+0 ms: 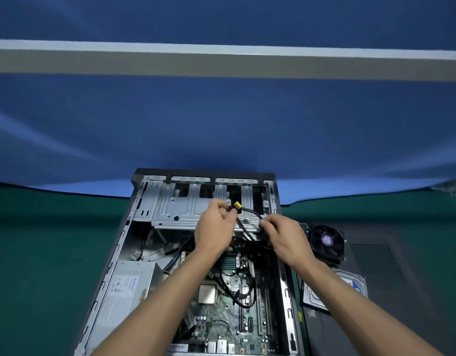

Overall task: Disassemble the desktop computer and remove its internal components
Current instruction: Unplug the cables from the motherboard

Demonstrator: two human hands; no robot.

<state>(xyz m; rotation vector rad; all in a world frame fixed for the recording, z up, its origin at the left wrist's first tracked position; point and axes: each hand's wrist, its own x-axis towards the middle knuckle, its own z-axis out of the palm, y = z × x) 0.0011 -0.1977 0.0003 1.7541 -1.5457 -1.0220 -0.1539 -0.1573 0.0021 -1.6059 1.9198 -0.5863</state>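
The open computer case is lying on a green table, exposing its motherboard and silver power supply. Above the drive cage, the left hand is pinching a black cable near its yellow connector, while the right hand is gripping the same cable lower down. A blue backdrop is hanging behind the table.

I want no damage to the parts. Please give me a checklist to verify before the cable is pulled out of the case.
1. Left hand holds the cable near its yellow connector: ok.
2. Right hand holds the same cable: ok.
3. Yellow connector free of any socket: ok.
4. Other cable end unplugged from the motherboard: cannot tell.
5. Cooler fan and hard drive lie outside the case: ok.
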